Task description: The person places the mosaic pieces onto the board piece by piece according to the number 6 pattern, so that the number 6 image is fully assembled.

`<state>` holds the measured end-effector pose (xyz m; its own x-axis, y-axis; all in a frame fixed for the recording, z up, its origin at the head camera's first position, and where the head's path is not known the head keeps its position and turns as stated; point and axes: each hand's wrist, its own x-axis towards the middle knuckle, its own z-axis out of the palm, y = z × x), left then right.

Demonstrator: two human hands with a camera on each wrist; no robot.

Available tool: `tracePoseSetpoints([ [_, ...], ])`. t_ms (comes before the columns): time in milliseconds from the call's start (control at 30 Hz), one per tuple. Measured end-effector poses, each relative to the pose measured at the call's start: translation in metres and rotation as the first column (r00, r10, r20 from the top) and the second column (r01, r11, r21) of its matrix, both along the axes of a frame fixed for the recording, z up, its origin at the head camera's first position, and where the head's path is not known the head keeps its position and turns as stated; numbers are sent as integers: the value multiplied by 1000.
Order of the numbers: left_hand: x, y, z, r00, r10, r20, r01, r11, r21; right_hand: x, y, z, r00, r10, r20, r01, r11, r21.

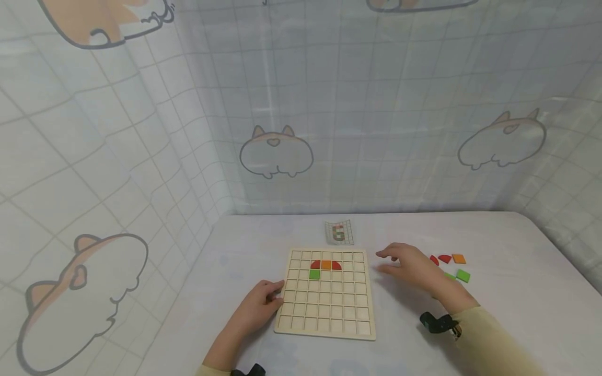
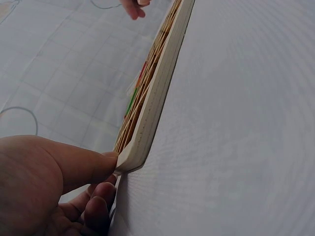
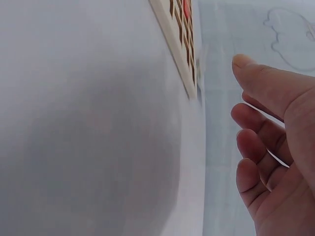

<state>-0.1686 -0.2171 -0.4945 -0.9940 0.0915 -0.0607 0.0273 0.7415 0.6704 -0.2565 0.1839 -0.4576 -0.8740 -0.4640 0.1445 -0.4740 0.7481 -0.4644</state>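
A wooden grid board [image 1: 329, 313] lies flat on the white table. In its upper rows sit two red curved pieces [image 1: 315, 265], an orange square [image 1: 326, 265] between them and a green square [image 1: 314, 274] below. My left hand [image 1: 275, 292] holds the board's left edge. In the left wrist view its thumb [image 2: 93, 160] presses the rim of the board [image 2: 157, 93] and the fingers curl beside it. My right hand [image 1: 400, 263] hovers just right of the board, fingers relaxed and empty. The right wrist view shows the right hand [image 3: 266, 147] apart from the board's corner [image 3: 179, 54].
Loose pieces lie right of my right hand: two red [image 1: 444, 258], an orange [image 1: 459, 258] and two green [image 1: 463, 275]. A small pattern card [image 1: 338, 232] lies behind the board. Curtain walls with cartoon prints enclose the table at the back and left.
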Motion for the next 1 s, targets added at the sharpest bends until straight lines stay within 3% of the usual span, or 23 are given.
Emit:
tracePoseSetpoints([
  [267, 0, 0, 0, 1000, 8, 3, -8, 1000, 1, -2, 35, -3, 997, 13, -81, -14, 1000, -5],
  [833, 1, 0, 2, 1000, -7, -4, 7, 1000, 7, -3, 103, -8, 993, -83, -79, 83, 997, 2],
  [1000, 1, -1, 2, 1000, -5, -7, 5, 1000, 4, -4, 119, -10, 991, -129, -32, 129, 991, 26],
])
